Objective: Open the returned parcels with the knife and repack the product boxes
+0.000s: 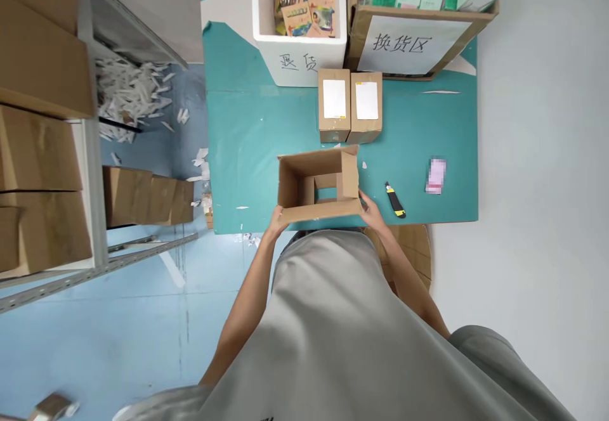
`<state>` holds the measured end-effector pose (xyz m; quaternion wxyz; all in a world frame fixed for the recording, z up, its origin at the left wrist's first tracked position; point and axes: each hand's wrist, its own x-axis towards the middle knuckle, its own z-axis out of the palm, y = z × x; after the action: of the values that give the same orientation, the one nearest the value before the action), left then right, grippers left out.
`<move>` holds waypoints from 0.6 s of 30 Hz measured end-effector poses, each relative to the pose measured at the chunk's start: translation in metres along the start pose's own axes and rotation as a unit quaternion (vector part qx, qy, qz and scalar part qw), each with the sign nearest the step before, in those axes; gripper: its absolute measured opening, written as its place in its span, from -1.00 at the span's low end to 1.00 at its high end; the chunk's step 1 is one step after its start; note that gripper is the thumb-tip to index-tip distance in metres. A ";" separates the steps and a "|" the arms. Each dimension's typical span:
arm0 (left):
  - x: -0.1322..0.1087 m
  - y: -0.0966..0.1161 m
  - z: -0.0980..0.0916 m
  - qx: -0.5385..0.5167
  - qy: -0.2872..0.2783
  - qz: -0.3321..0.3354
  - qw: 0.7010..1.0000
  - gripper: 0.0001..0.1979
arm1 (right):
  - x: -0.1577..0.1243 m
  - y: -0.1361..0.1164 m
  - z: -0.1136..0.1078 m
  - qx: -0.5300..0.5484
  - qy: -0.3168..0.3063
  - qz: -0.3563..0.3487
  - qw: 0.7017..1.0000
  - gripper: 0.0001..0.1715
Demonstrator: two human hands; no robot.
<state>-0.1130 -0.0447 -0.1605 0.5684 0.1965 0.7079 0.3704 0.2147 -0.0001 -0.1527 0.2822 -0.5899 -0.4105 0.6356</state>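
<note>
An open cardboard box (290, 186) is held over the front edge of the green table (238, 155); its top is open and a gap in its bottom shows the green surface. My left hand (276, 221) grips the box's near left corner. At the near right corner, my right hand (372, 210) holds the box, fingers against its side. Just beyond the box stand two small closed cartons with white labels, a left one (334, 129) and a right one (365, 130), side by side.
A black and yellow cutter (394, 200) and a blurred pink item (436, 175) lie to the right. At the back stand a white bin (295, 59) with packets and a large carton (413, 47) with green and pink boxes. Shelves (90, 155) with cartons are at left.
</note>
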 end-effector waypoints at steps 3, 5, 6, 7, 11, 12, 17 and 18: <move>-0.021 0.004 -0.022 -0.017 0.005 0.011 1.000 -0.44 | 0.008 -0.012 0.014 0.001 -0.011 -0.029 1.000 -0.14; -0.032 0.007 -0.034 -0.065 0.015 0.022 0.998 -0.36 | 0.019 -0.018 0.026 0.007 -0.039 -0.036 0.999 -0.17; -0.035 0.007 -0.040 -0.093 0.027 0.023 0.995 -0.34 | 0.026 -0.020 0.032 0.013 -0.056 -0.037 0.998 -0.19; -0.036 0.008 -0.044 -0.116 0.042 0.020 0.992 -0.33 | 0.032 -0.021 0.039 0.019 -0.071 -0.032 0.997 -0.21; -0.022 0.002 -0.052 -0.170 0.079 -0.063 0.980 -0.37 | 0.051 -0.019 0.062 0.034 -0.076 0.045 0.996 -0.34; -0.017 -0.001 -0.052 -0.185 0.082 -0.092 0.975 -0.40 | 0.053 -0.018 0.067 0.034 -0.063 0.061 0.996 -0.36; -0.007 -0.017 -0.042 -0.243 0.126 -0.126 0.954 -0.56 | 0.054 -0.013 0.082 0.035 0.031 0.158 0.986 -0.38; -0.008 -0.021 -0.041 -0.253 0.122 -0.132 0.951 -0.56 | 0.053 -0.014 0.082 0.034 0.035 0.183 0.982 -0.43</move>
<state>-0.1468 -0.0757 -0.1677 0.5523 -0.0954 0.6746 0.4803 0.1245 0.0363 -0.1715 0.1951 -0.6669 -0.2633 0.6691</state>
